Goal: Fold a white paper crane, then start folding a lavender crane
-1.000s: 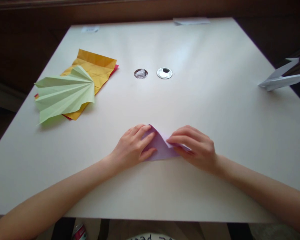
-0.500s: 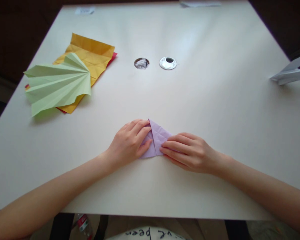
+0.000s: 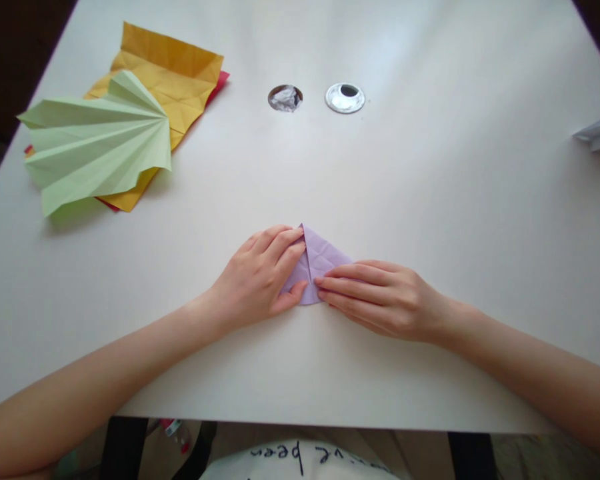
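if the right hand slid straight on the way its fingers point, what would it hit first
Probably the left hand, around its thumb, just across the purple paper that the right hand touches.

A smooth white worktop (image 3: 470,213) spreads beneath the left hand (image 3: 263,277) and right hand (image 3: 380,300), reaching well beyond both. Ahead of them it has a round hole (image 3: 286,100) and, beside that, a silvery ringed opening (image 3: 344,107). Soft, pale light (image 3: 390,53) glosses the surface farther out. Beyond, at either side, the surroundings (image 3: 15,47) go dark. Nearer than the hands, below the worktop, show black supports (image 3: 125,447) and a dim, blurred floor (image 3: 530,457).
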`<action>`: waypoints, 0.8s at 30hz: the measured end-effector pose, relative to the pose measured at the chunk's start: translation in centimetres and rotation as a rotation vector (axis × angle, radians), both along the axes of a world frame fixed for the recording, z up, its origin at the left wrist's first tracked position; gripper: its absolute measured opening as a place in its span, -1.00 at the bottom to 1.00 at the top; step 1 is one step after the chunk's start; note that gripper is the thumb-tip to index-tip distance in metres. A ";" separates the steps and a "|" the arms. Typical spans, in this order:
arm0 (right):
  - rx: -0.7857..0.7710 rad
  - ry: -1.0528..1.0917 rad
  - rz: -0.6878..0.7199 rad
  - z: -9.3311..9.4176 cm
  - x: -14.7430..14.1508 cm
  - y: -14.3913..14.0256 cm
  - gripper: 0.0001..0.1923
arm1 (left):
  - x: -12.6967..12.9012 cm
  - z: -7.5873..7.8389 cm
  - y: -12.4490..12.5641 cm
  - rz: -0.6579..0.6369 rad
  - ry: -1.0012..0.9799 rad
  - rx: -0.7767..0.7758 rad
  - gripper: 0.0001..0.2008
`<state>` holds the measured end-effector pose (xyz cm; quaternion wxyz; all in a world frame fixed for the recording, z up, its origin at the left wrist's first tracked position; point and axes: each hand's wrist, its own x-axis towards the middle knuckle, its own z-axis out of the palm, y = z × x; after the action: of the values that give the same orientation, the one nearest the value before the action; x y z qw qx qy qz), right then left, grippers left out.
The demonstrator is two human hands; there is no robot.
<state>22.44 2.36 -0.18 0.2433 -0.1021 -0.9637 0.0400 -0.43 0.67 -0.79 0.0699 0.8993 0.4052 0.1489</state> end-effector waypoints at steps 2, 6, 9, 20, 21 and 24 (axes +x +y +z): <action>-0.006 0.006 0.002 -0.1 0.1 0.0 -0.86 | 0.0 0.0 0.0 -0.006 0.001 -0.001 -0.67; -0.026 0.000 0.016 -0.1 0.2 0.0 -0.85 | 0.1 0.0 0.1 -0.010 0.007 0.009 -0.72; -0.041 -0.013 0.022 -0.2 0.3 0.0 -0.81 | 0.1 0.0 0.1 -0.014 0.006 0.012 -0.72; -0.071 -0.021 0.030 -0.2 0.3 0.0 -0.82 | 0.1 0.0 0.1 -0.019 0.013 0.029 -0.71; -0.069 -0.020 0.028 -0.2 0.3 0.0 -0.83 | 0.1 0.0 0.1 -0.019 0.013 0.030 -0.71; -0.066 -0.020 0.023 -0.3 0.3 0.0 -0.83 | 0.1 -0.1 0.1 -0.018 0.011 0.029 -0.72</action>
<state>22.73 2.32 -0.45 0.2297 -0.0994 -0.9654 0.0737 -0.34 0.80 -0.84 0.0559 0.9047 0.3952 0.1491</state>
